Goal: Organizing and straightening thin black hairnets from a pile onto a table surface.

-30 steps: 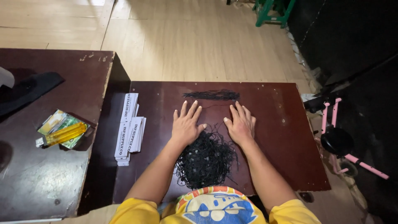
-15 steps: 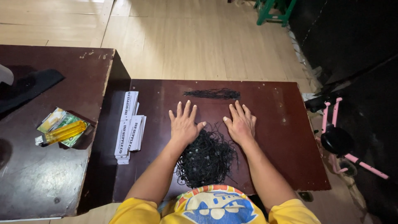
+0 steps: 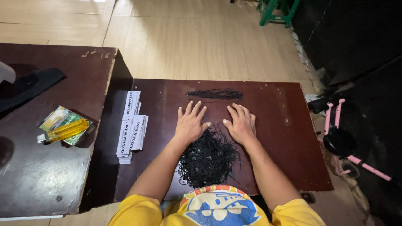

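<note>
Both hands have edged back toward the tangle (image 3: 208,159) — left hand (image 3: 190,123), right hand (image 3: 240,123) — fingers spread flat on the tabletop (image 3: 276,125), holding nothing

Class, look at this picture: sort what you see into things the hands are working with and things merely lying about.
In use:
- left hand and right hand, flat on the dark table
- tangled black string pile between the wrists
- straightened black bundle beyond the fingertips

Lying about:
- white paper strips
- yellow tube on green packets
- pink ride-on toy
- green stool
</note>
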